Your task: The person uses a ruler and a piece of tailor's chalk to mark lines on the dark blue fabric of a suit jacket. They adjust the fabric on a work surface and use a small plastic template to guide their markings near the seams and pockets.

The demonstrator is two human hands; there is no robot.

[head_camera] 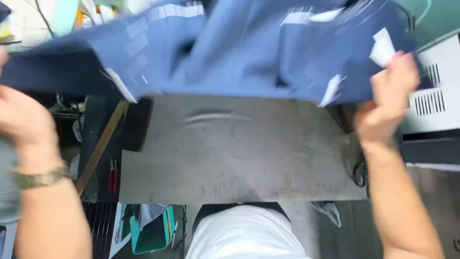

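Gripping blurred blue fabric (249, 52), right hand (385, 96) clenched; left hand (21, 117) grip unclear, edge-cropped.

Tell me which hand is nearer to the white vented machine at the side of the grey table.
Right. The right hand grips the blue garment just beside the white vented machine. The left hand holds the garment's opposite end, across the grey table.

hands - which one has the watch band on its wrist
The left hand, at the picture's left edge: a gold-coloured band circles its wrist. The right hand, gripping the blue fabric, has a bare wrist.
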